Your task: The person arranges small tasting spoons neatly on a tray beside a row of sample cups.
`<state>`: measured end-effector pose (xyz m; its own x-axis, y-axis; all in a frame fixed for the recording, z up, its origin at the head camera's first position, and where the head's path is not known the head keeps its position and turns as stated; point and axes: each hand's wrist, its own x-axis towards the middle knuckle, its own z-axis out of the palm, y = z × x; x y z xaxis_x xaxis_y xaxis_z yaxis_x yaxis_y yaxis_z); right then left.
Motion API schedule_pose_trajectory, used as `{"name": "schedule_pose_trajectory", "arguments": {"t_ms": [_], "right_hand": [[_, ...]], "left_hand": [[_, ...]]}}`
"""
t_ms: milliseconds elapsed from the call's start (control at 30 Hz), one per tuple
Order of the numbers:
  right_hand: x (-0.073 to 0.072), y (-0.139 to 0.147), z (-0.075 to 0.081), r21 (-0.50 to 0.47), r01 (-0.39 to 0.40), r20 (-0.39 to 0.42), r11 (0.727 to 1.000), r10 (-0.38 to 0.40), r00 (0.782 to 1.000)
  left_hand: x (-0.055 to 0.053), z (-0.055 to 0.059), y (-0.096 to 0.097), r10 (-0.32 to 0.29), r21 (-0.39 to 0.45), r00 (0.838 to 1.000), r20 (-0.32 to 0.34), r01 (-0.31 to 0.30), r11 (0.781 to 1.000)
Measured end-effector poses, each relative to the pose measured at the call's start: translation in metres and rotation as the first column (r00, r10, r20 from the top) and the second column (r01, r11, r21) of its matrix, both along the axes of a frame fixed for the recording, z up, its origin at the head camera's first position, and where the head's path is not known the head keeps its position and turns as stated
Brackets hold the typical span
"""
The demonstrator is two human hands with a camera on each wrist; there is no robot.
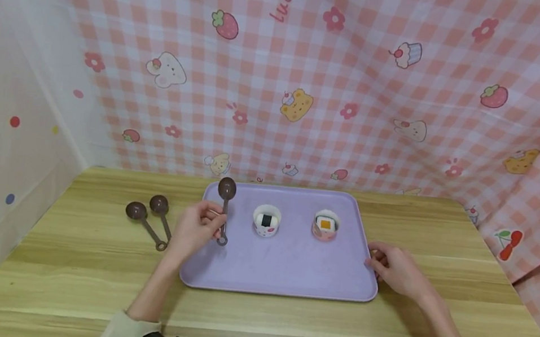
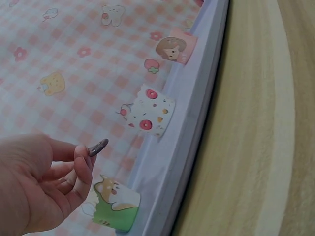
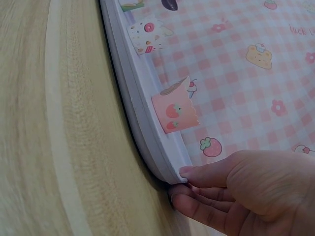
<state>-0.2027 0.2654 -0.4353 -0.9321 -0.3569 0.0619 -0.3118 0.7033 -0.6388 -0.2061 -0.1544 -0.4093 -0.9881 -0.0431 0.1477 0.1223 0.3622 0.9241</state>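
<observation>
My left hand pinches the handle of a dark brown measuring spoon, bowl pointing away, over the left part of a lilac tray. With thumb on top and fingers below the rim, my right hand grips the tray's right edge. Toward the tray's back stand a white patterned paper cup with a black-and-white rice-ball piece and a pink paper cup with a white-and-orange piece. A green paper cup shows in the left wrist view; my left hand hides it in the head view.
Two more brown spoons lie on the wooden table, left of the tray. A pink checked cloth hangs behind the table, and a pale curtain hangs at the left.
</observation>
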Motion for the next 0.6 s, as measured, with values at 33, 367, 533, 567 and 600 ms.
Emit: {"name": "schedule_pose_trajectory", "arguments": {"t_ms": [33,367,533,567,600], "right_hand": [[0.0,0.0,0.0,0.002,0.0,0.001,1.0,0.0,1.0],[0.0,0.0,0.0,0.007,0.003,-0.001,1.0,-0.003,1.0],[0.001,-0.001,0.0,0.008,0.012,-0.003,1.0,-0.012,1.0],[0.001,-0.001,0.0,0.009,0.013,-0.004,1.0,-0.013,1.0],[0.001,-0.001,0.0,0.008,0.014,-0.004,1.0,-0.014,1.0]], "left_hand": [[0.0,0.0,0.001,0.002,0.0,1.0,0.004,-0.002,1.0],[-0.002,-0.009,0.008,0.015,0.012,1.0,0.003,-0.015,1.0],[-0.004,-0.013,0.013,0.029,0.026,1.0,0.003,-0.029,0.999],[-0.004,-0.013,0.014,0.033,0.027,0.999,0.004,-0.033,0.999],[-0.004,-0.014,0.014,0.039,0.023,0.999,0.005,-0.039,0.999]]}}
